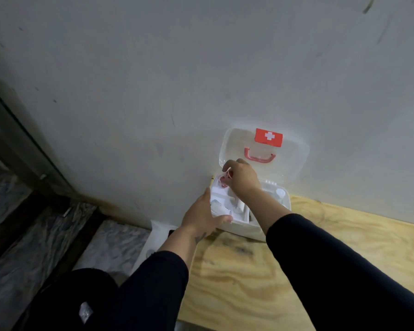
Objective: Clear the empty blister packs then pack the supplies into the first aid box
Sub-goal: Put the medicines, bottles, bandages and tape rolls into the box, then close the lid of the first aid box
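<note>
First aid box: white plastic, open, standing at the far left corner of a plywood board and pushed up against the wall. Its clear lid is raised and leans back on the wall; the lid carries a red label with a white cross and, below it, a red carry handle. No brand name or lettering can be read anywhere. Inside the box lie several white packets, too washed out to tell apart, and a pale round-topped item sits at the right end. Right hand: reaching over the far left corner of the box, fingers pinched on a small red and white item that sits at or just above that corner; what the item is cannot be told. Left hand: laid flat against the left end wall of the box, thumb along the front corner, bracing rather than gripping, holding nothing else. Both forearms wear dark sleeves. The board is pale, grained wood with dark smudges near the box. The wall is grey-white plaster with scuffs and a brown stain along its base. To the left of the board, lower down, lies crumpled clear plastic sheeting over dark framing, and a white bag or sheet sits just beside the board's left edge
</note>
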